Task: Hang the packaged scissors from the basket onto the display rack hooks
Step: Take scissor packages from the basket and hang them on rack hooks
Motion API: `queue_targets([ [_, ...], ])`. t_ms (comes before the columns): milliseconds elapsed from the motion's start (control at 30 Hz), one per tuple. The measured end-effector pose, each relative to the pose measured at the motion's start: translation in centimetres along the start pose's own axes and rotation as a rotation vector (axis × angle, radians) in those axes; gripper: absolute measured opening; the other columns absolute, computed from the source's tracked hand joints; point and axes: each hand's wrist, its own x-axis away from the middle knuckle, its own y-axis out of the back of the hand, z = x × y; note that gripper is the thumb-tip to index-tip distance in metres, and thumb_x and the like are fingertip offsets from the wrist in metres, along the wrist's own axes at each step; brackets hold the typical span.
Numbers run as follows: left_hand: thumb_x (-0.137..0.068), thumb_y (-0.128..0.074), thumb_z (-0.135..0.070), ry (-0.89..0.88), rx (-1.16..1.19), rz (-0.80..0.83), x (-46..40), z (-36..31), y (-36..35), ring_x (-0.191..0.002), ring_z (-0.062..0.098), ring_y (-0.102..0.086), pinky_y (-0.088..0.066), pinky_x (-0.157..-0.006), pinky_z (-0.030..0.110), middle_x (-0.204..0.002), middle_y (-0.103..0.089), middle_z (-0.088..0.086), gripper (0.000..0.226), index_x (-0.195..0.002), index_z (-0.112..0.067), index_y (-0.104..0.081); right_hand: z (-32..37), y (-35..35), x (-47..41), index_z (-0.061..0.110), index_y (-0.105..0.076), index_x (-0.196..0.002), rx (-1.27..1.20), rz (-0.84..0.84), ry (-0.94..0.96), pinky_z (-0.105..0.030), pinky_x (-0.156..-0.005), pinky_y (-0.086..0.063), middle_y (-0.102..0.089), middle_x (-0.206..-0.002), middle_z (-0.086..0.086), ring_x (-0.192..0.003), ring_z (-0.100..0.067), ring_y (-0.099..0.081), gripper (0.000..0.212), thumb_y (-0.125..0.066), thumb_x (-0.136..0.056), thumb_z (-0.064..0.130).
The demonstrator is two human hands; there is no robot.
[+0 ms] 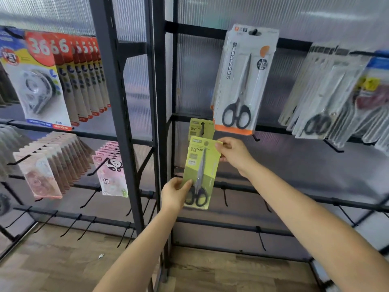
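Observation:
A green pack of black-handled scissors (201, 171) is held up in front of the black display rack (160, 102). My left hand (174, 193) pinches its lower left corner. My right hand (233, 151) pinches its upper right corner. Just behind and above it, another green scissors pack (199, 127) hangs on a hook. A larger grey and orange scissors pack (242, 81) hangs higher up on the rack. The basket is out of view.
More clear scissors packs (328, 91) hang at the right. Tape packs (42, 81) and pink sticker packs (111, 173) hang on the left rack. Bare black hooks (261, 239) jut out from the lower rails. Wood floor (63, 260) lies below.

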Motion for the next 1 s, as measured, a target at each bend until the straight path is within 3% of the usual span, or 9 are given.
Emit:
queue_targets([
  [133, -0.087, -0.067, -0.024, 0.033, 0.017, -0.024, -0.7, 0.1, -0.2, -0.077, 0.015, -0.057, -0.045, -0.068, 0.024, -0.079, -0.063, 0.000, 0.016, -0.088, -0.009, -0.063, 0.1, -0.8, -1.1, 0.003, -0.061, -0.113, -0.009, -0.045, 0.030, -0.022, -0.064, -0.051, -0.062, -0.101, -0.007, -0.091, -0.016, -0.056, 0.022, -0.054, -0.095, 0.014],
  [267, -0.088, -0.066, -0.025, 0.064, 0.046, -0.014, -1.6, -0.3, -0.6, -0.083, 0.017, -0.060, -0.050, -0.078, 0.031, -0.087, -0.065, 0.004, 0.011, -0.087, -0.014, -0.062, 0.6, -1.2, -2.1, 0.013, -0.057, -0.104, -0.084, -0.093, 0.030, -0.020, -0.063, -0.046, -0.054, -0.085, 0.010, -0.077, -0.004, -0.051, 0.009, -0.053, -0.096, 0.014],
  [467, -0.088, -0.066, -0.026, 0.059, 0.054, -0.046, -3.7, -0.5, -0.7, -0.082, 0.018, -0.061, -0.051, -0.080, 0.034, -0.086, -0.065, 0.002, 0.012, -0.081, -0.020, -0.059, 0.0, -1.9, -3.5, 0.018, -0.057, -0.095, -0.112, -0.180, 0.014, -0.025, -0.068, -0.047, -0.058, -0.090, 0.004, -0.083, -0.012, -0.054, 0.004, -0.053, -0.096, 0.016],
  [600, -0.088, -0.066, -0.027, 0.090, 0.055, -0.056, -5.1, -0.3, -1.2, -0.084, 0.018, -0.062, -0.052, -0.079, 0.034, -0.088, -0.065, 0.002, 0.012, -0.089, -0.015, -0.062, -0.5, -2.2, -4.5, 0.029, -0.050, -0.080, -0.095, -0.230, -0.023, -0.039, -0.085, -0.050, -0.056, -0.087, 0.004, -0.087, -0.015, -0.054, 0.017, -0.055, -0.095, 0.020],
  [733, -0.089, -0.064, -0.029, 0.121, 0.037, -0.075, -6.5, 0.2, -1.9, -0.087, 0.016, -0.060, -0.047, -0.075, 0.028, -0.098, -0.066, 0.004, 0.019, -0.099, -0.013, -0.063, -1.1, -2.6, -5.5, 0.020, -0.055, -0.093, -0.086, -0.238, -0.036, -0.043, -0.093, -0.049, -0.059, -0.097, 0.000, -0.095, -0.017, -0.056, 0.004, -0.057, -0.094, 0.023],
  [900, -0.091, -0.061, -0.032, 0.147, -0.010, -0.063, -8.6, 0.0, -2.9, -0.089, 0.014, -0.057, -0.041, -0.075, 0.025, -0.100, -0.066, 0.002, 0.032, -0.110, -0.008, -0.065, -1.6, -2.8, -7.6, 0.011, -0.054, -0.121, -0.081, -0.291, -0.066, -0.038, -0.095, -0.049, -0.059, -0.119, -0.002, -0.108, -0.020, -0.056, 0.041, -0.063, -0.088, 0.033],
  [1000, -0.091, -0.061, -0.033, 0.167, -0.006, -0.080, -10.2, -0.2, -3.7, -0.092, 0.016, -0.057, -0.043, -0.081, 0.027, -0.104, -0.066, 0.004, 0.033, -0.112, -0.007, -0.064, -3.1, -2.7, -9.4, 0.008, -0.053, -0.130, -0.072, -0.268, -0.311, -0.036, -0.096, -0.045, -0.058, -0.129, -0.009, -0.116, -0.026, -0.056, 0.081, -0.062, -0.072, 0.064],
])
